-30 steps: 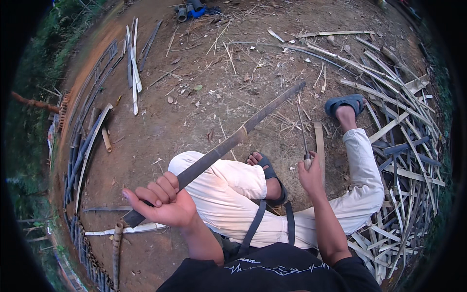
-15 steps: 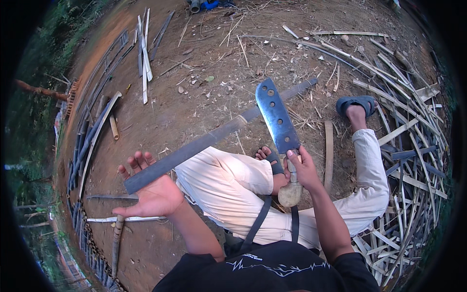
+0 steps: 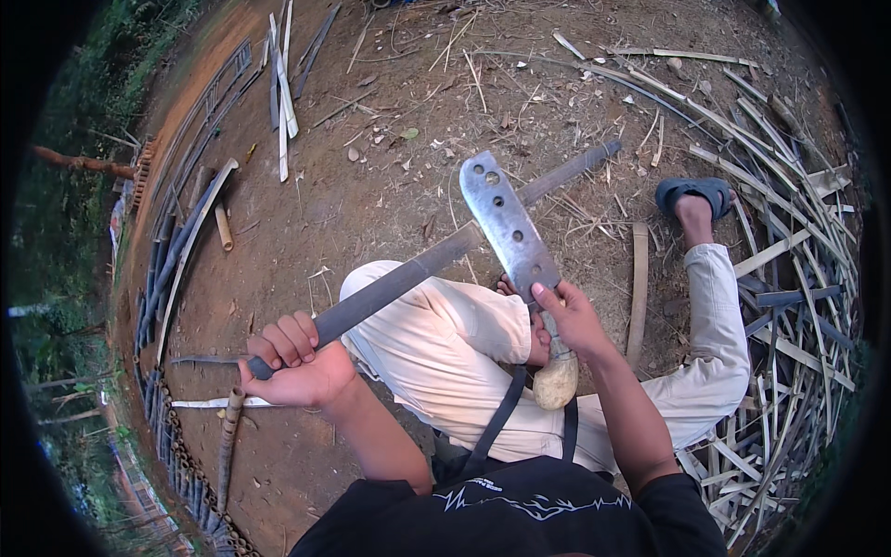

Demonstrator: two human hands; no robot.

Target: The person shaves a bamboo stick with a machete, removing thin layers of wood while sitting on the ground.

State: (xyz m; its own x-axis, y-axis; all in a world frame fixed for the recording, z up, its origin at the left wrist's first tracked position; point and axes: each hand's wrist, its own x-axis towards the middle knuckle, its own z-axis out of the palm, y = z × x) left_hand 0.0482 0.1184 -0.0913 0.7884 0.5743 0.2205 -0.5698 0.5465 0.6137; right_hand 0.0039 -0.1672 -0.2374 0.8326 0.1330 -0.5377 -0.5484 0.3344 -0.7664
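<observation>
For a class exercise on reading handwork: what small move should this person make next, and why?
Probably ease the grip of the right hand down onto the handle: the thumb lies against the base of the blade, while the handle's rounded end sits bare below. That would likely steady the blade, with the left hand holding the dark bamboo strip.

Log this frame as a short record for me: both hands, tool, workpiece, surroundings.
Left hand: closed around the near end of a dark bamboo strip
Right hand: grips a broad-bladed knife where blade meets handle
Tool: row of holes along the blade; pale, bulbous handle end
Workpiece: slants toward upper right, passing behind the blade in view; contact cannot be told
Right side: heaped split bamboo strips
Ground: earth, scattered scraps
</observation>
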